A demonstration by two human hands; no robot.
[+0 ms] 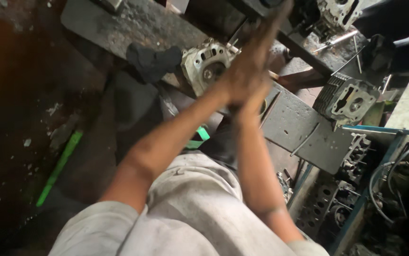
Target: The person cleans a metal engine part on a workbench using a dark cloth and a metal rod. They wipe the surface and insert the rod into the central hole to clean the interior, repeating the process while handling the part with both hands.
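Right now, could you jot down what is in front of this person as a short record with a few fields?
Setting: grimy workshop, dark metal bench
Hands: left hand and right hand pressed palm to palm, blurred; whether anything sits between them cannot be told
Behind hands: pale round metal engine part
Right of hands: finned grey cylinder head
Bench edge: black crumpled rag
Floor: green stick

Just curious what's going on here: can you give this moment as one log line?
hands: left hand and right hand pressed palm to palm, blurred | held: cannot tell | nearby: cylinder head, finned cylinder, dark rag
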